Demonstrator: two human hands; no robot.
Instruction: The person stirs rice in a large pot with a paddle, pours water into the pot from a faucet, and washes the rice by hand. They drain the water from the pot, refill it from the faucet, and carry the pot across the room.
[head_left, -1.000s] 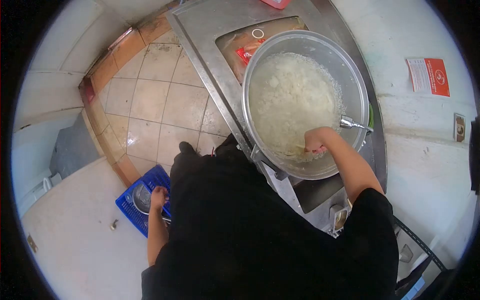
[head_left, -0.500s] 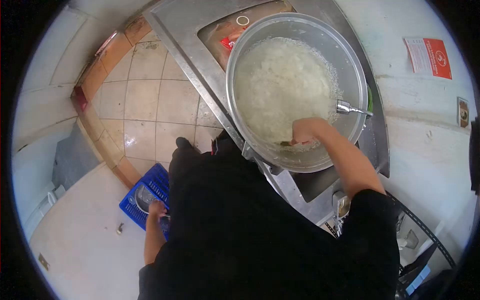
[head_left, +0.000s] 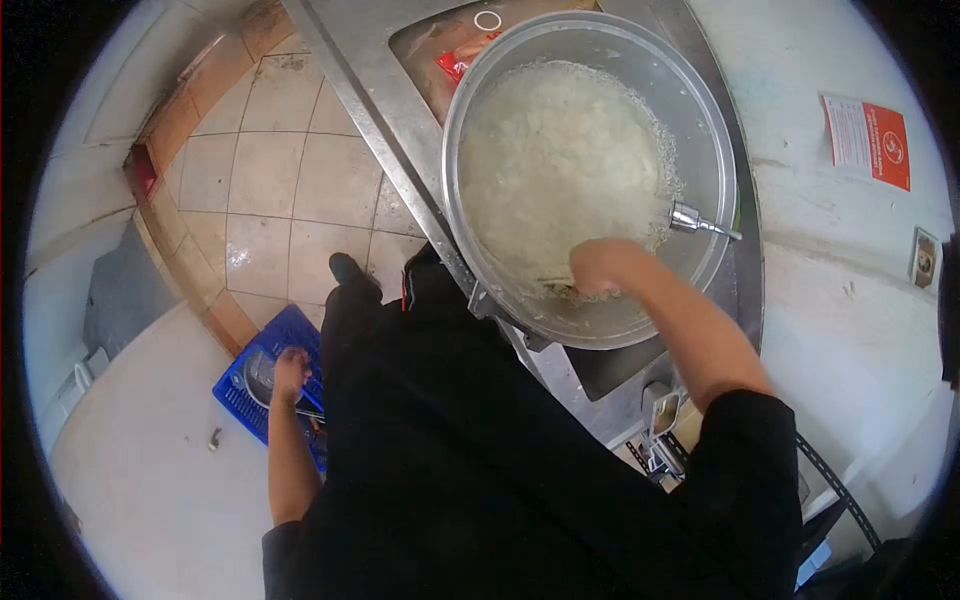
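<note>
A large metal pot (head_left: 700,130) full of white rice (head_left: 560,150) in cloudy water sits in a steel sink. My right hand (head_left: 600,265) is down in the pot at its near rim, fingers closed in the wet rice. My left hand (head_left: 290,365) hangs low at my side, over a blue plastic crate (head_left: 262,372) on the floor; its fingers are curled, and whether they hold anything I cannot tell. A tap spout (head_left: 695,220) points into the pot from the right.
The steel sink counter (head_left: 370,110) runs diagonally from top left. A red packet (head_left: 452,66) lies in the basin beside the pot. Tiled floor (head_left: 280,180) lies to the left, with a raised tiled kerb. A red and white notice (head_left: 868,140) hangs on the wall.
My right hand has moved leftward along the pot's near side through the rice. My left hand has shifted slightly over the blue crate. The view has tilted down and left.
</note>
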